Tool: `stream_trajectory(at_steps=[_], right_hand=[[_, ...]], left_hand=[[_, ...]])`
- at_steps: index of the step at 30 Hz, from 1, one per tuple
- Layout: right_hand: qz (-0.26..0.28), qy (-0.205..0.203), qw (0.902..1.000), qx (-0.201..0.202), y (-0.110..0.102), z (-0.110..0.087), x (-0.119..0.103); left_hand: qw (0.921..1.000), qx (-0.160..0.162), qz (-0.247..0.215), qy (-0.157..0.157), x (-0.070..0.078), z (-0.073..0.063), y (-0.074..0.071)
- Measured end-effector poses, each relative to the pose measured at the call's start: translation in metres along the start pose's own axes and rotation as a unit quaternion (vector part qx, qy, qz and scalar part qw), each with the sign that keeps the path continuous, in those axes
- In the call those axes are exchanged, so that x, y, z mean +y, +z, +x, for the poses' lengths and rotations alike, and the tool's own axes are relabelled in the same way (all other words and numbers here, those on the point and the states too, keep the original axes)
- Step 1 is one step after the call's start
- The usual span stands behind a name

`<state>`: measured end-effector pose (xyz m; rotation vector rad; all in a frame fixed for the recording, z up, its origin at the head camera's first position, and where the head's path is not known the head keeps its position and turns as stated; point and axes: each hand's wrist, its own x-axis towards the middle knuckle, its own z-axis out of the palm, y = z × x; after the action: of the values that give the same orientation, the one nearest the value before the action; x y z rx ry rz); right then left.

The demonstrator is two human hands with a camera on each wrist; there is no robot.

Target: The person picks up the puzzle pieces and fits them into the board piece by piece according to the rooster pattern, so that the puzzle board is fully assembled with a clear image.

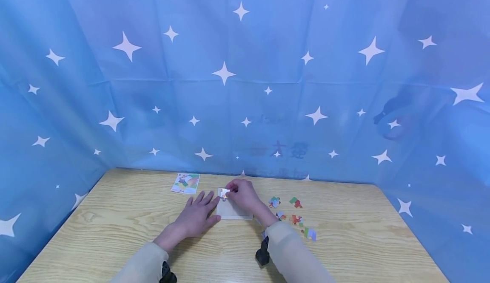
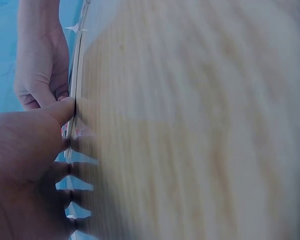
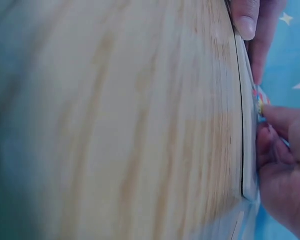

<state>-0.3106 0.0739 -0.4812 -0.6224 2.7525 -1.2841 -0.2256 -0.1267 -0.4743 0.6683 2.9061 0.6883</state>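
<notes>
A small jigsaw piece [image 1: 223,193] with a pale, colourful print lies at the upper left corner of a flat white puzzle board [image 1: 233,211]. My right hand [image 1: 243,196] pinches it between thumb and fingers; the right wrist view shows the thumb right on the piece [image 3: 260,104], low at the board's edge. With fingers spread, my left hand [image 1: 196,217] rests at the left side of the board, its fingertips by the board's edge. In the left wrist view the left thumb reaches up close to the right hand.
Several loose jigsaw pieces [image 1: 296,219] are scattered on the wooden table [image 1: 352,240] right of the board, some partly behind the right forearm. A picture card [image 1: 186,183] lies at the back left. A blue curtain [image 1: 268,117] with white stars hangs behind the table.
</notes>
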Motion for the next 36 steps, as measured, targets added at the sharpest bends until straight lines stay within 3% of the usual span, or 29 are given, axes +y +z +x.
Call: stream_trajectory(at_steps=[8,14,28,36], right_hand=[[0.008,0.017,0.9998,0.001,-0.001,-0.001,-0.002],[-0.016,0.003,0.9998,-0.013,-0.002,0.000,-0.003],[-0.053,-0.018,0.9983,-0.018,0.005,0.001,-0.005],[-0.064,-0.015,0.9976,-0.023,0.007,-0.001,-0.004]], left_hand=[[0.9998,0.015,0.004,0.014,-0.001,0.001,0.003],[0.9999,0.007,0.006,0.006,0.006,0.000,-0.004],[0.9999,0.001,0.010,0.002,0.005,0.000,-0.007],[0.9998,0.006,0.007,0.015,0.000,0.002,-0.002]])
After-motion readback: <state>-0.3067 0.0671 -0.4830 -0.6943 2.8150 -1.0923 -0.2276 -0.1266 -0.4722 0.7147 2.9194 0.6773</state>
